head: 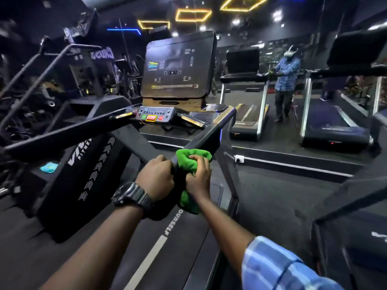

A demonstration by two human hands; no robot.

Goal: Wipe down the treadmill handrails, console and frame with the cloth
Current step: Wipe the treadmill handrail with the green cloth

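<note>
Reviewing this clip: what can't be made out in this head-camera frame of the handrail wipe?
Head view only:
- Handrail end: covered by the left hand and the green cloth gripped in the right hand.
- Cloth's lower part: partly behind the right wrist.
- Console text: too small to read.
- Gym equipment at the left: dark and motion-blurred.

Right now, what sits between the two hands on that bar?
In the head view, the end of the handrail and a fold of the green cloth lie between the left hand and right hand.
</note>
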